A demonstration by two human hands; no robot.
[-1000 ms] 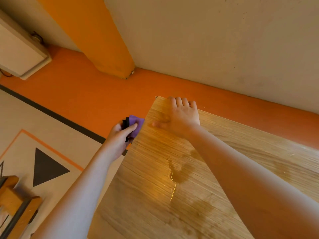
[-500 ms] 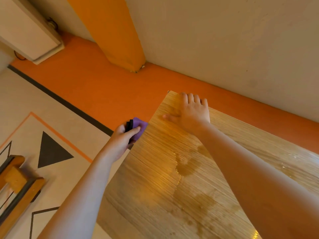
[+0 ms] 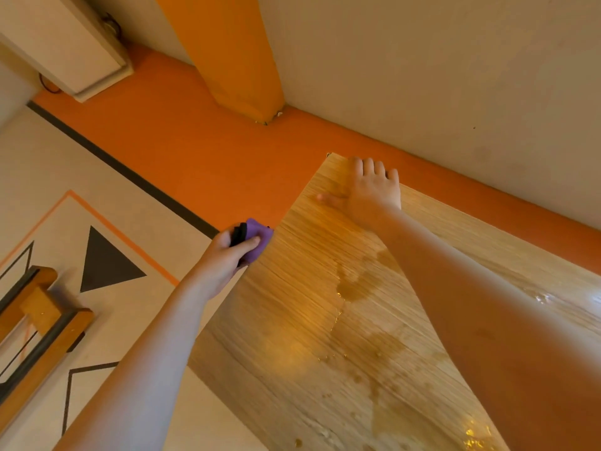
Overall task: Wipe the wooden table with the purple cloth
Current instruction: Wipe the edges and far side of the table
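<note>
**Cloth poised at the table's left edge**

A wet streak (image 3: 354, 284) is running near-to-far down the wooden table (image 3: 276, 336), lying right of the purple cloth (image 3: 260, 237). The left hand (image 3: 227, 257) is clamping the cloth in curled fingers at the edge. Farther off, the right hand (image 3: 374, 196) is pressing flat, fingers straight and together.

cloth (image 3: 260, 237): purple | table (image 3: 292, 320): light wood grain | floor (image 3: 182, 151): orange, blk stripe, blk triangle

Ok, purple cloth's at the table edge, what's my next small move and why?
Probably sweep the purple cloth, gripped by the left hand at the edge of the wooden table, inward over the wet patch glistening mid-table; the right hand lies flat beyond it.
</note>
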